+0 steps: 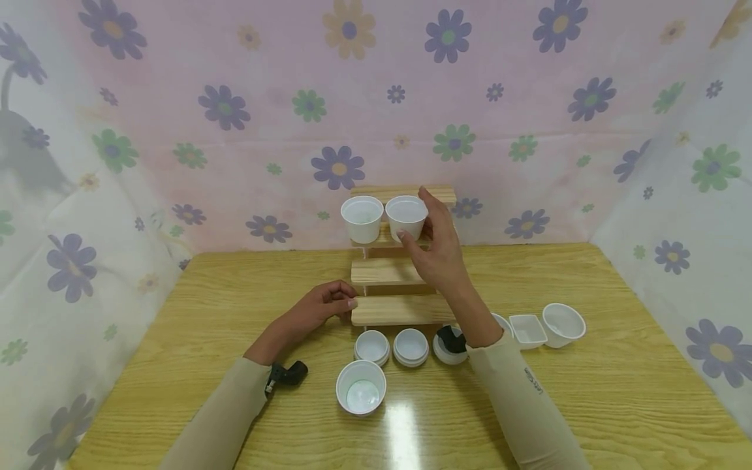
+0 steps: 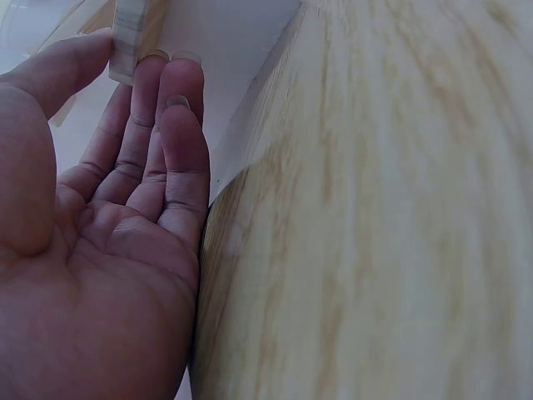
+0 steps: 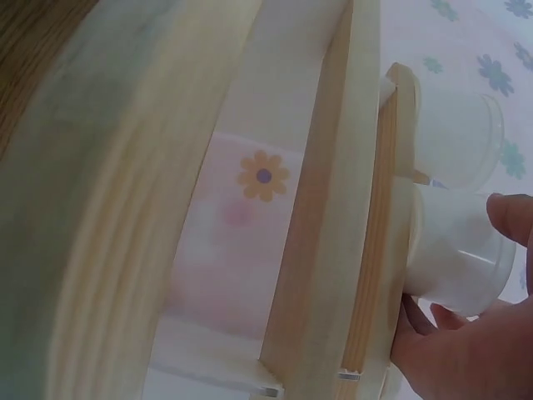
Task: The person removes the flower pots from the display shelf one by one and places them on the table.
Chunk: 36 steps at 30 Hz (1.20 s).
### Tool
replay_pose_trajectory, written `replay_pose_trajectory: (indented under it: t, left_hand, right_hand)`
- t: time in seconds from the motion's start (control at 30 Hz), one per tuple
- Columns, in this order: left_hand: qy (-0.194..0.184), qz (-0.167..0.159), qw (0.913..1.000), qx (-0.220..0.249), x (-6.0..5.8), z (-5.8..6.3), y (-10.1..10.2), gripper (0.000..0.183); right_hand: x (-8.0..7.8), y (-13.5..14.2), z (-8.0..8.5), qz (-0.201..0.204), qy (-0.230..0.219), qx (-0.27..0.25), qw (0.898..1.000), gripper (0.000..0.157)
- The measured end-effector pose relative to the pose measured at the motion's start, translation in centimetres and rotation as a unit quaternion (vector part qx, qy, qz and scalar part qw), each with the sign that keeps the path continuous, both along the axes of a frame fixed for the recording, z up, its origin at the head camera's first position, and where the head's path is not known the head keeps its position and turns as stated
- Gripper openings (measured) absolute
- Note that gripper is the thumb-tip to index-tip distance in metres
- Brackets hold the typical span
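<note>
A wooden tiered rack (image 1: 390, 310) stands on the table. Its left end, at the lowest step, is held by my left hand (image 1: 320, 305), the thumb on the board's end and the fingers beyond it. In the left wrist view the board's end (image 2: 129, 37) shows between thumb and fingertips. My right hand (image 1: 437, 251) grips a white plastic cup (image 1: 405, 219) by its sides, on the second step from the top. Right beside it on that step is another white cup (image 1: 361, 222). The right wrist view shows the gripped cup (image 3: 458, 246) upright against the step's edge.
In front of the rack stand small white round tubs (image 1: 372, 346) and a larger white cup (image 1: 361, 388). Right of the right forearm are a square white dish (image 1: 527, 331) and a round white bowl (image 1: 564, 324). A flowered cloth (image 1: 264, 163) hangs behind the table.
</note>
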<state>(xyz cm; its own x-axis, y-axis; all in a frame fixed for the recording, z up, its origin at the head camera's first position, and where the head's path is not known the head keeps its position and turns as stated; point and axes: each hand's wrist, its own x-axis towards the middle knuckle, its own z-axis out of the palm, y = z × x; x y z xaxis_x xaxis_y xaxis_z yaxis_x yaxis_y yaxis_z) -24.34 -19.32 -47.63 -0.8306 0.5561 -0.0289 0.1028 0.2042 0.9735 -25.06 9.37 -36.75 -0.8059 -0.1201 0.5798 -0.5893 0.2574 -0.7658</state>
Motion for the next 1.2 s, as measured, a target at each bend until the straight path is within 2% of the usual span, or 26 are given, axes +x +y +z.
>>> replay_pose_trajectory:
  t: [0.2, 0.47, 1.2]
  left_hand:
    - [0.003, 0.002, 1.0000, -0.004, -0.08, -0.03, -0.05, 0.024]
    - [0.005, 0.002, 1.0000, -0.001, -0.18, -0.15, -0.07, 0.024]
    - [0.001, 0.002, 1.0000, 0.003, -0.05, -0.09, 0.01, 0.025]
  right_hand:
    - [-0.21, 0.01, -0.24, -0.013, -0.004, -0.003, 1.000, 0.073]
    - [-0.42, 0.00, -0.24, -0.003, -0.024, -0.026, 0.999, 0.072]
    - [0.06, 0.62, 0.41, 0.010, -0.071, -0.030, 0.997, 0.070]
